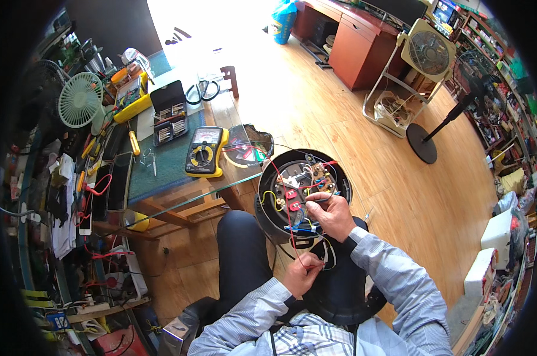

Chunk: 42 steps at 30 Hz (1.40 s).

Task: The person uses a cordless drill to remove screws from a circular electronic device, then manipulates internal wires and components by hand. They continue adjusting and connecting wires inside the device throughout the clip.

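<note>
A round black appliance housing, open at the top, stands before my knees with wires and circuit boards inside. Over its near right part, my right hand is closed on a thin dark test probe that points at a red part. Below the housing, above my right thigh, my left hand pinches around the lower end of a red test lead. Its fingertips meet loose wire ends, and the probe tip there is too small to make out. The leads run from a yellow and black analog multimeter.
The multimeter rests on a glass-topped table at the left, beside an open case of small tools, scissors and a small green fan. A black pedestal fan and a box fan stand far right. Crowded shelves line the right.
</note>
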Tool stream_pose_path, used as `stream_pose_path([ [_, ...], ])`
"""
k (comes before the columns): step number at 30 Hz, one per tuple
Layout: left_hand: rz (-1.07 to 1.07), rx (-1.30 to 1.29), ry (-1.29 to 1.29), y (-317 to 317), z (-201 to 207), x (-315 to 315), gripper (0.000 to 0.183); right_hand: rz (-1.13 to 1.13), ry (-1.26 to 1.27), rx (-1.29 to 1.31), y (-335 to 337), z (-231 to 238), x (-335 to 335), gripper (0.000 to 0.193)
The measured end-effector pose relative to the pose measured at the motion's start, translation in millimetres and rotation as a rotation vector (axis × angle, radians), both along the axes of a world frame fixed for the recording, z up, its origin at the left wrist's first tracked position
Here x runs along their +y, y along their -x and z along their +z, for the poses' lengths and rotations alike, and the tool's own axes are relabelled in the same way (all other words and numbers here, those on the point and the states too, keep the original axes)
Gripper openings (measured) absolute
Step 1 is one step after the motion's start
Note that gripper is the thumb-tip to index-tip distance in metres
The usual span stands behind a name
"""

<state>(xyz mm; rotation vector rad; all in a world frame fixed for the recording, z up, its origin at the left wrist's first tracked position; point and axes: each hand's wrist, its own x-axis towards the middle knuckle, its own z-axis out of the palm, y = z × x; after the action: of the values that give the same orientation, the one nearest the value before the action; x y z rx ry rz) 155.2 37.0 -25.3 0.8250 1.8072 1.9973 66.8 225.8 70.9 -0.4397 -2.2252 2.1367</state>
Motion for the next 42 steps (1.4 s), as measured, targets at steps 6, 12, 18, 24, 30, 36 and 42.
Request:
stream_pose_path([
  [6,-0.013,-0.021,0.019,-3.4,-10.3,0.2,0.017,0.033,-0.049,0.042,-0.1,-8.1,2.0,0.020],
  [12,-0.060,-0.048,0.019,-4.0,-19.7,-0.4,0.019,0.024,-0.038,0.012,0.2,-9.0,2.4,0.018],
  [18,-0.045,-0.040,0.036,-5.3,-15.6,-0.3,0.016,0.031,-0.001,0.033,-2.8,-11.0,5.4,0.019],
  [24,-0.022,-0.046,-0.002,-4.5,-15.3,1.4,0.015,0.038,-0.011,0.028,-2.3,-15.0,8.0,0.019],
  [30,-0.044,-0.050,-0.036,-3.2,-14.2,1.3,0.012,0.045,-0.217,0.030,0.7,-12.1,7.1,0.026],
  [36,-0.010,-0.144,-0.001,1.6,-0.1,-5.6,0.007,-0.015,-0.129,0.032,-7.5,30.7,22.8,0.021],
  [42,-0.018,-0.261,-0.111,13.2,9.2,-15.1,0.009,0.036,-0.412,-0.013,-59.0,80.7,40.9,0.020],
])
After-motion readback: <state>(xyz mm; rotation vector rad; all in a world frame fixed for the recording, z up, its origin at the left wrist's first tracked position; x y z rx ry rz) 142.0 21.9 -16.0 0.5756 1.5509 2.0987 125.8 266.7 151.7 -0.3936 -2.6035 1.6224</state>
